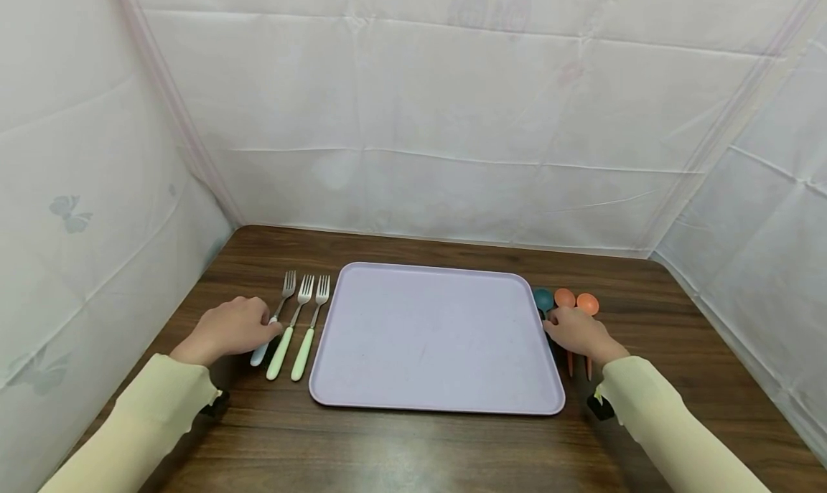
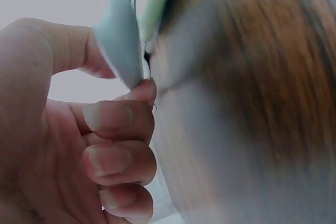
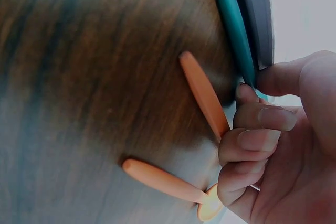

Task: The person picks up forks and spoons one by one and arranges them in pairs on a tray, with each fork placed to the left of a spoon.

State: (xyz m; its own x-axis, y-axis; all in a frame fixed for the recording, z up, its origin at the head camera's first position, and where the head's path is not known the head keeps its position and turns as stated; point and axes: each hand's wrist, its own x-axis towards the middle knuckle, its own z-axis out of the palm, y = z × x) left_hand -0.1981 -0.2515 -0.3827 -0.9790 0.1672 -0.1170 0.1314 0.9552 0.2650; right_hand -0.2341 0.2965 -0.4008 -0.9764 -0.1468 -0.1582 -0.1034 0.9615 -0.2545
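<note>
In the head view my left hand (image 1: 234, 326) is at the left, pinching the pale blue handle of a fork (image 1: 260, 354). Up close in the left wrist view, thumb and forefinger hold that blue handle (image 2: 119, 38) while the other fingers curl below it. Two green-handled forks (image 1: 281, 353) lie just to its right. Across the tray, my right hand (image 1: 578, 331) has thumb and forefinger on a teal spoon (image 1: 543, 298); its handle (image 3: 233, 19) shows in the right wrist view. Beside it are two orange spoons (image 1: 587, 304), partly covered by the hand.
A pale lilac tray (image 1: 426, 342) lies between the forks and the spoons on a dark wooden table (image 1: 400, 443). The teal spoon is close along the tray's right edge. Pale curtains (image 1: 413, 120) hang at the back and both sides.
</note>
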